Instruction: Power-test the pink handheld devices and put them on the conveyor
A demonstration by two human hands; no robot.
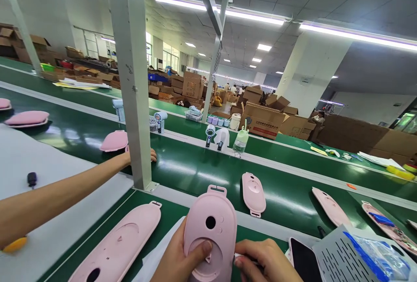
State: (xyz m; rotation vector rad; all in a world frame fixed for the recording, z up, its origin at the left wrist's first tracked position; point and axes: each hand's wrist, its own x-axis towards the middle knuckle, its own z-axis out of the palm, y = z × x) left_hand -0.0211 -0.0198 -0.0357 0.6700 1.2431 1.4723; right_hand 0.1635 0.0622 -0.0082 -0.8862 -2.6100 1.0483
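- Hands first: our left hand [177, 258] is wrapped around the lower edge of a pink plastic shell [210, 229], thumb pressed on its round recess, so it's held upright at the bottom centre of our view.
- Our right hand [265, 258] sits curled just beside the shell's lower right edge; we can't tell if it pinches anything.
- Another pink shell [119, 245] lies flat to the left, near a white sheet.
- Someone else's arm [65, 193] reaches across to the green conveyor belt [195, 171], behind a white post [133, 77].
- More shells ride the belt.
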